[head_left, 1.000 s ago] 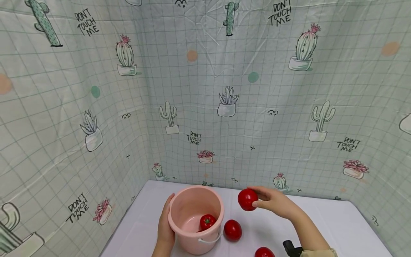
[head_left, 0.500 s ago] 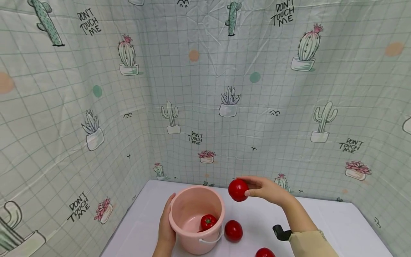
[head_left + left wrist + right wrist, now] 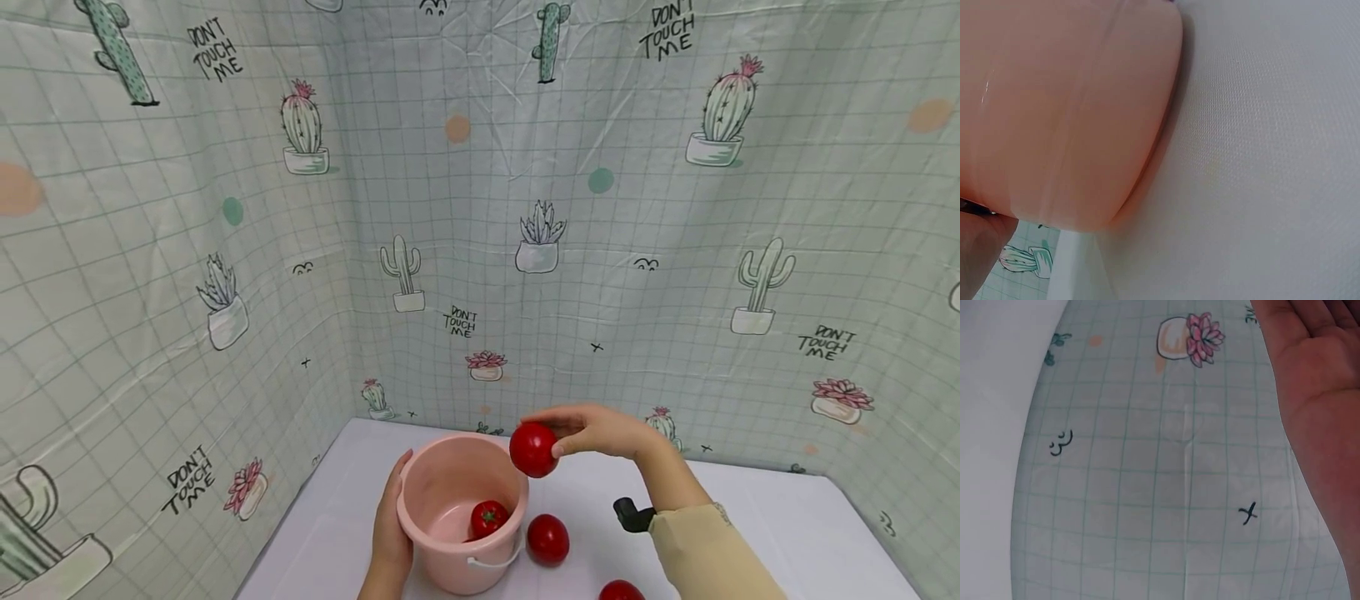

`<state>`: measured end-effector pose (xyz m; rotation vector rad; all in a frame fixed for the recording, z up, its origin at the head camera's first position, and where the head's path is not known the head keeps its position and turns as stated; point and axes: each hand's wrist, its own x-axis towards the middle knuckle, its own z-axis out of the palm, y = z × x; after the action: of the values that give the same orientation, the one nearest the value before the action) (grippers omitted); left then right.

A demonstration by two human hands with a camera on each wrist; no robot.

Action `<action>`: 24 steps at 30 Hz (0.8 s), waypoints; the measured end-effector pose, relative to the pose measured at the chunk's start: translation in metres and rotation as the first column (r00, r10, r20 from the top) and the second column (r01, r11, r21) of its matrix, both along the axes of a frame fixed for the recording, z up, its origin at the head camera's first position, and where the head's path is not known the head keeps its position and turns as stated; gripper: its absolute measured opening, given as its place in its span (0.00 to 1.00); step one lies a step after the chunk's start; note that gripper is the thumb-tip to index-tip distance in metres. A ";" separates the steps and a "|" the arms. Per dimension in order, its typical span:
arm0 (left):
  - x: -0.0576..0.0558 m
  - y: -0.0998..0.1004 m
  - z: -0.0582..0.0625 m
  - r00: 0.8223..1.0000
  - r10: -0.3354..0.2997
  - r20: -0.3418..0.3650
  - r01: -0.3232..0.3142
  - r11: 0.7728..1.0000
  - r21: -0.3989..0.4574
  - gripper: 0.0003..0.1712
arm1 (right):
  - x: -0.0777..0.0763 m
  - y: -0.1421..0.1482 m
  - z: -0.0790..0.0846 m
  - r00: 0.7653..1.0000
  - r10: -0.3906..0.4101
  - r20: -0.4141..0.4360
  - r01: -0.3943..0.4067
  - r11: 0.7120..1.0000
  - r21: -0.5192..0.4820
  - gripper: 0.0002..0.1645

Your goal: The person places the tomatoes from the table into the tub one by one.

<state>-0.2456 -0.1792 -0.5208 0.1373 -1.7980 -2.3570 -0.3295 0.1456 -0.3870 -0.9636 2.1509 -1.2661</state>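
A pink bucket (image 3: pixel 435 467) with a white handle stands on the table in the head view. My left hand (image 3: pixel 391 525) grips its left side, fingers along the outer wall near the rim. The bucket's outer wall (image 3: pixel 1072 112) fills much of the left wrist view. Inside lies a tomato (image 3: pixel 488 518) with a green top; a bit of red shows below it. My right hand (image 3: pixel 600 432) holds another tomato (image 3: pixel 533 450) between fingers and thumb, just over the bucket's right rim. In the right wrist view the palm (image 3: pixel 1329 406) shows, but the held tomato does not.
One tomato (image 3: pixel 548 540) lies on the white table (image 3: pixel 307 533) right of the bucket. Another tomato (image 3: pixel 621 591) is cut off by the bottom edge. A cactus-print cloth (image 3: pixel 480 250) hangs behind and at both sides. A black strap piece (image 3: pixel 633 515) sticks out at the right wrist.
My right hand has carried its tomato leftward and a little up, from right of the bucket to its right rim. The left hand and bucket stay put; the view shifts slightly.
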 end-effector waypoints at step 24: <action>0.000 -0.002 -0.003 1.000 0.002 -0.022 -0.002 1.000 -0.022 0.33 | -0.018 -0.090 0.013 0.972 0.226 0.060 -0.234 0.950 0.209 0.30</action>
<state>-0.2461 -0.1808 -0.5235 0.1095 -1.8126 -2.3273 -0.3474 0.0561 -0.3744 -1.0548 2.0287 -0.9125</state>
